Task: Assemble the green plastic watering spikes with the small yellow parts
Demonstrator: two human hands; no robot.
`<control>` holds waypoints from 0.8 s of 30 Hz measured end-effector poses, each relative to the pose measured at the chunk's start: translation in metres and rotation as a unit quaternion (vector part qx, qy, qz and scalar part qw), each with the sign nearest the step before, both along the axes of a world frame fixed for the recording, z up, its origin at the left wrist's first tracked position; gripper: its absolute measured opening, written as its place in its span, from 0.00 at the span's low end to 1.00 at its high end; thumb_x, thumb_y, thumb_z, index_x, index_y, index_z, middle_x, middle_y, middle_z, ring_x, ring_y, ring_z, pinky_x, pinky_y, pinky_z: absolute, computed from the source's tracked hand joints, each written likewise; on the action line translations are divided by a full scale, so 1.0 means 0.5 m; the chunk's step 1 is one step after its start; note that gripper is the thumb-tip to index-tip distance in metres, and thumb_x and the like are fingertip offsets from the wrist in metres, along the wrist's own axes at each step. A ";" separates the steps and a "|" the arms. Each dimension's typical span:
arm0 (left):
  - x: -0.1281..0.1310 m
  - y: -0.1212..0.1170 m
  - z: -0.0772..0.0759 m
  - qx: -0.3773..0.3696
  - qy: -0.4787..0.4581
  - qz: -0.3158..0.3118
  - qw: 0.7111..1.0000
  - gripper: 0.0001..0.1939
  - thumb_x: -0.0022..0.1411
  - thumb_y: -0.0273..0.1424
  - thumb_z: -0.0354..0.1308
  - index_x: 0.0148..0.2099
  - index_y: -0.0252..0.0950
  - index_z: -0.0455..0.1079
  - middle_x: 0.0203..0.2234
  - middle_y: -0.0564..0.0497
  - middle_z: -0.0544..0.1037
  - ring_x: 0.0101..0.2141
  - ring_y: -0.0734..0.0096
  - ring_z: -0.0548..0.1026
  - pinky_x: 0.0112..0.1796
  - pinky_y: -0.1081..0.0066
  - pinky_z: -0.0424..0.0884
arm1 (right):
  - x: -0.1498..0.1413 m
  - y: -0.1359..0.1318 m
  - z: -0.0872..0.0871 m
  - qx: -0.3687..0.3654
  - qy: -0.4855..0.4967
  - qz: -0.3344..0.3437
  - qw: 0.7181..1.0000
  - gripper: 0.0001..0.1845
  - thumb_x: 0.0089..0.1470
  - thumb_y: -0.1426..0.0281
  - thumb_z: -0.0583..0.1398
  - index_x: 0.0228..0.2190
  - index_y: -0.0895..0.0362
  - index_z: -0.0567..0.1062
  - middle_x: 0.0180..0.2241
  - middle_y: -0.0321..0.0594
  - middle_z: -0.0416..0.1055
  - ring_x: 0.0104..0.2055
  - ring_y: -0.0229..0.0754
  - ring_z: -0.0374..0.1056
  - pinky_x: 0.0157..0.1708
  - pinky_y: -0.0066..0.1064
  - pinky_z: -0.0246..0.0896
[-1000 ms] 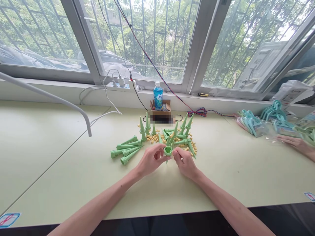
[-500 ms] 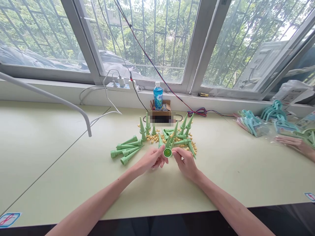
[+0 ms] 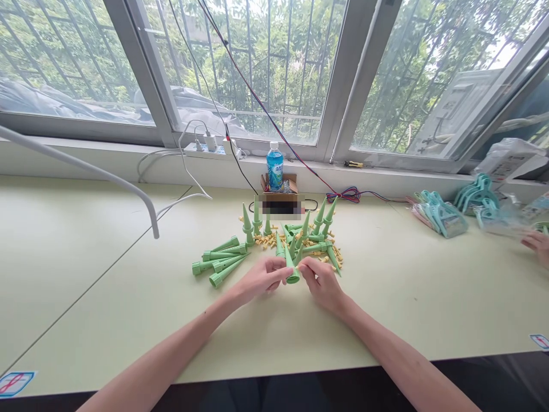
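Observation:
A green plastic watering spike is gripped in my left hand, its wide ribbed end facing down towards me and its point tilted up and away. My right hand is pinched at the spike's right side, close to the wide end. Whatever is between those fingertips is too small and covered to make out. Just beyond both hands, several green spikes stand or lie among small yellow valve pieces. To the left of my left hand lies a pile of green spikes.
A blue-liquid bottle stands in a cardboard box by the window. A white curved tube arches over the left of the table. Turquoise hangers in plastic lie at right, near another person's hand.
The spike in my left hand has tipped, so its open end, which faced me, now points lower and its side shows. The other person's hand at right has moved further right.

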State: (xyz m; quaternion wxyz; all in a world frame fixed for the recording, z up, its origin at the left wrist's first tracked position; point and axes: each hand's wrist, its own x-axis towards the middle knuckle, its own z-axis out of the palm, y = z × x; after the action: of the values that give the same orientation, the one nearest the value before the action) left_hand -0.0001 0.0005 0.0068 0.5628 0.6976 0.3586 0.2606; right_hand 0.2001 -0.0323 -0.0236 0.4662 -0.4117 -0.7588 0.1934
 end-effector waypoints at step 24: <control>0.009 0.008 -0.018 0.127 -0.003 0.123 0.984 0.31 0.71 0.51 0.40 0.29 0.33 0.69 0.17 0.55 0.65 0.20 0.75 0.62 0.27 0.72 0.62 | -0.005 0.000 0.006 0.002 0.022 -0.077 0.997 0.21 0.69 0.59 0.49 0.27 0.55 0.69 0.20 0.32 0.59 0.21 0.36 0.53 0.23 0.28 0.50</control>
State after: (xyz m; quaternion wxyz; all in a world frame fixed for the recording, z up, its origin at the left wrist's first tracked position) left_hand 0.0045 0.0046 -0.0020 0.4347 0.7130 0.4039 0.3736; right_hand 0.1974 -0.0322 -0.0208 0.4975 -0.4638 -0.7144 0.1644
